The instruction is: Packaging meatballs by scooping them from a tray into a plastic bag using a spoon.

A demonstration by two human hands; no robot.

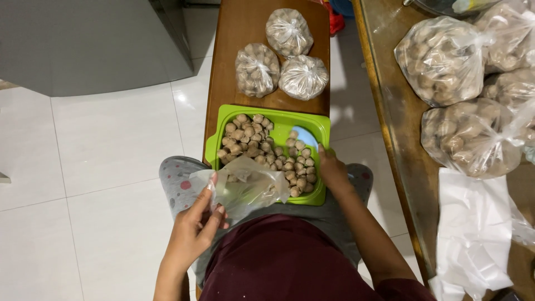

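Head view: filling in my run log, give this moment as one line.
left hand: holds clear bag | right hand: in green tray of meatballs

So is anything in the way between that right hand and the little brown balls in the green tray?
Nothing visible. The right hand rests at the green tray edge, right beside the brown balls. The left hand holds a clear plastic bag over the tray's near side.

A tray (223,120) of small balls (262,147) sits on the person's lap; three tied bags (281,56) lie at 12 o'clock on the tabletop (234,28), stacked empty bags (473,228) at 3.
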